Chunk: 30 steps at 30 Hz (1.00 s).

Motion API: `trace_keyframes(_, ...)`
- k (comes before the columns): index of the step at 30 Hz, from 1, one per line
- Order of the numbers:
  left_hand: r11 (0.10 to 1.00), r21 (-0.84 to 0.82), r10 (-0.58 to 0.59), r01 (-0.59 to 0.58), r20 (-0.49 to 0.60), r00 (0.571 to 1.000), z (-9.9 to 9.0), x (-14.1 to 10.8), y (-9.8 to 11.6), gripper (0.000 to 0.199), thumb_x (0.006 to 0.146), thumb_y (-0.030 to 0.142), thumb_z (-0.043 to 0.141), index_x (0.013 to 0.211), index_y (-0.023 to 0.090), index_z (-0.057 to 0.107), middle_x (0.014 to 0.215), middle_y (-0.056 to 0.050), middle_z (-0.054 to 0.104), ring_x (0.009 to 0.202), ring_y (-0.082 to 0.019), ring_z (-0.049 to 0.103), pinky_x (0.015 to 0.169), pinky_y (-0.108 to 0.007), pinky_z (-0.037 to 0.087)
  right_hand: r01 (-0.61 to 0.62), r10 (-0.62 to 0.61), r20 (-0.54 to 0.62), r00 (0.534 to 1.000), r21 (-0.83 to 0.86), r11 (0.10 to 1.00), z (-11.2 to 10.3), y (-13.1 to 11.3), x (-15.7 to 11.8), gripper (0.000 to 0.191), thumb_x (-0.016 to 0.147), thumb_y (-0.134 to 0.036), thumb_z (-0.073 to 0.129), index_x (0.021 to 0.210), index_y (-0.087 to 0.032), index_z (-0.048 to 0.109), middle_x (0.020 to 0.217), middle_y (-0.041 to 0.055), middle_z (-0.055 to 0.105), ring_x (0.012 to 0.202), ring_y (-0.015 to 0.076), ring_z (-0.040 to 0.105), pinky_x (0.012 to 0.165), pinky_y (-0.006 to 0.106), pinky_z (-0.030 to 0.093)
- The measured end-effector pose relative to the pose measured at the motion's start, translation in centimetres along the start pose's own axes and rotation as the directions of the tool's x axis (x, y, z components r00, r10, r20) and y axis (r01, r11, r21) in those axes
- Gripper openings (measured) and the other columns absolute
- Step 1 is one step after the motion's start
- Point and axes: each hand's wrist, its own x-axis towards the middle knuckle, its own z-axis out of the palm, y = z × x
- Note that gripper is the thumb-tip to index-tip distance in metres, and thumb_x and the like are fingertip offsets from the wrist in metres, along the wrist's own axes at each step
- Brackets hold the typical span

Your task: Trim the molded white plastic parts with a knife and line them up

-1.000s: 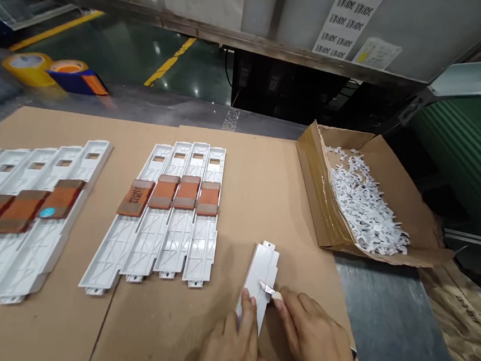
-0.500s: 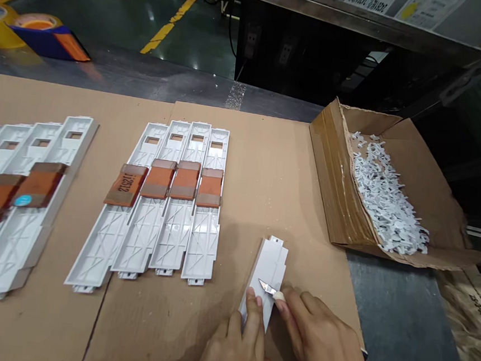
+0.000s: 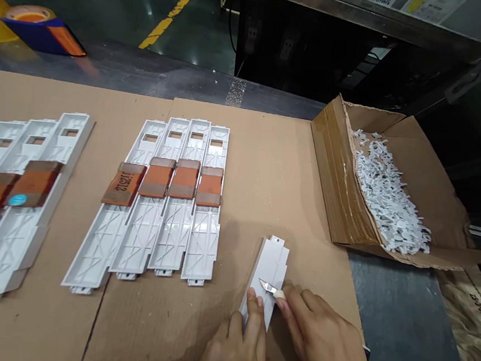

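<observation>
Cardboard sheets point(image 3: 268, 149) cover a work table, with a dark factory floor and its yellow line point(image 3: 168, 19) beyond the far edge. Compared with the views just before, the only clear change is that the whole scene has shifted slightly in frame as the head moved; the blade sits at about the same spot on the part. A white plastic panel point(image 3: 273, 267) lies on the cardboard at lower centre-right, its long axis running nearly up and down the frame, tilted slightly toward the upper right, with its small holed tab point(image 3: 276, 240) pointing away from the person. The left hand point(image 3: 234, 343) holds the panel's lower end, fingers close together and pressed over it, the thumb hidden. The right hand point(image 3: 320, 333) lies just beside it, its fingers curled close together around the cream handle of a craft knife point(image 3: 280, 294), whose blade touches the panel's right edge. To the left lies a row of four white plastic trays point(image 3: 168, 241) crossed by orange-brown strips point(image 3: 184, 179), while a cardboard box point(image 3: 329, 177) of white plastic offcuts point(image 3: 386, 199) sits at right.
</observation>
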Motion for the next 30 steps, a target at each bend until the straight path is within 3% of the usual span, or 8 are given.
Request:
trace_keyframes(14, 0.998, -0.057, 0.005, -0.003, 0.047, 0.999, 0.0, -0.1, 0.2, 0.061, 0.059, 0.035, 0.072, 0.112, 0.006, 0.062, 0.115, -0.020, 0.061, 0.059, -0.021, 0.059, 0.043, -0.028, 0.047, -0.074, 0.072, 0.021, 0.997, 0.099, 0.992, 0.1, 0.0, -0.8, 0.033, 0.097, -0.039, 0.029, 0.087, -0.026, 0.057, 0.069, -0.0031, 0.061, 0.058, 0.0153, 0.062, 0.043, 0.024, 0.037)
trace_keyframes(18, 0.898, -0.419, -0.106, 0.131, 0.081, 0.991, 0.1, -0.7, -1.2, 0.064, 0.066, 0.022, 0.062, 0.126, 0.001, 0.048, 0.125, -0.025, 0.052, 0.088, -0.031, 0.062, 0.063, -0.035, 0.054, -0.211, 0.214, 0.035, 0.976, 0.387, 0.898, -1.0, 0.3, -1.1, 0.026, 0.096, -0.037, 0.033, 0.103, -0.026, 0.056, 0.085, -0.0001, 0.065, 0.073, 0.0139, 0.063, 0.057, 0.020, 0.046)
trace_keyframes(20, 0.602, -0.755, -0.205, 0.261, 0.170, 0.964, -0.1, -0.9, -2.7, 0.062, 0.074, 0.025, 0.056, 0.132, 0.008, 0.042, 0.132, -0.021, 0.046, 0.107, -0.031, 0.054, 0.080, -0.037, 0.051, -0.271, 0.298, 0.043, 0.953, 0.556, 0.786, -1.8, 0.6, -1.5, 0.028, 0.096, -0.037, 0.034, 0.114, -0.024, 0.052, 0.097, 0.0030, 0.064, 0.084, 0.0131, 0.063, 0.068, 0.018, 0.048)
trace_keyframes(22, 0.069, -0.938, -0.289, 0.340, 0.307, 0.907, -0.5, -0.9, -4.2, 0.052, 0.081, 0.030, 0.050, 0.130, 0.016, 0.045, 0.133, -0.014, 0.047, 0.115, -0.027, 0.049, 0.093, -0.038, 0.043, -0.308, 0.358, 0.064, 0.931, 0.662, 0.683, -2.6, 0.5, -2.3, 0.032, 0.094, -0.038, 0.038, 0.120, -0.023, 0.049, 0.098, 0.0041, 0.063, 0.086, 0.0131, 0.062, 0.073, 0.017, 0.048)
trace_keyframes(24, -0.481, -0.829, -0.304, 0.284, 0.462, 0.833, -1.0, -0.9, -5.5, 0.043, 0.084, 0.035, 0.043, 0.124, 0.019, 0.052, 0.125, -0.010, 0.056, 0.110, -0.025, 0.053, 0.093, -0.036, 0.042, -0.313, 0.374, 0.091, 0.923, 0.743, 0.591, -3.3, -0.3, -3.0, 0.034, 0.094, -0.037, 0.038, 0.123, -0.022, 0.048, 0.087, 0.0030, 0.062, 0.077, 0.0126, 0.062, 0.068, 0.017, 0.049)
trace_keyframes(25, -0.673, -0.705, -0.278, 0.224, 0.522, 0.806, -1.2, -0.9, -5.9, 0.041, 0.085, 0.036, 0.042, 0.120, 0.019, 0.055, 0.118, -0.010, 0.060, 0.104, -0.023, 0.056, 0.090, -0.035, 0.043, -0.298, 0.358, 0.102, 0.928, 0.780, 0.550, -3.5, -1.1, -3.4, 0.034, 0.095, -0.037, 0.037, 0.123, -0.022, 0.048, 0.081, 0.0022, 0.061, 0.071, 0.0122, 0.061, 0.064, 0.017, 0.049)
trace_keyframes(27, -0.866, -0.479, -0.191, 0.142, 0.579, 0.793, -1.7, -1.1, -6.2, 0.043, 0.085, 0.042, 0.044, 0.115, 0.016, 0.059, 0.103, -0.011, 0.066, 0.089, -0.022, 0.062, 0.080, -0.034, 0.047, -0.252, 0.310, 0.097, 0.946, 0.821, 0.512, -3.7, -3.2, -4.0, 0.033, 0.096, -0.036, 0.034, 0.121, -0.021, 0.050, 0.073, 0.0007, 0.059, 0.061, 0.0114, 0.059, 0.058, 0.017, 0.048)
trace_keyframes(30, -0.932, -0.357, -0.155, 0.068, 0.560, 0.814, -2.3, -1.7, -6.1, 0.058, 0.081, 0.059, 0.045, 0.109, 0.011, 0.062, 0.074, -0.010, 0.067, 0.065, -0.017, 0.062, 0.064, -0.027, 0.048, -0.108, 0.233, -0.044, 0.972, 0.792, 0.600, -3.1, -7.4, -4.7, 0.030, 0.097, -0.034, 0.031, 0.114, -0.023, 0.054, 0.072, 0.0007, 0.062, 0.060, 0.0113, 0.060, 0.058, 0.016, 0.048)
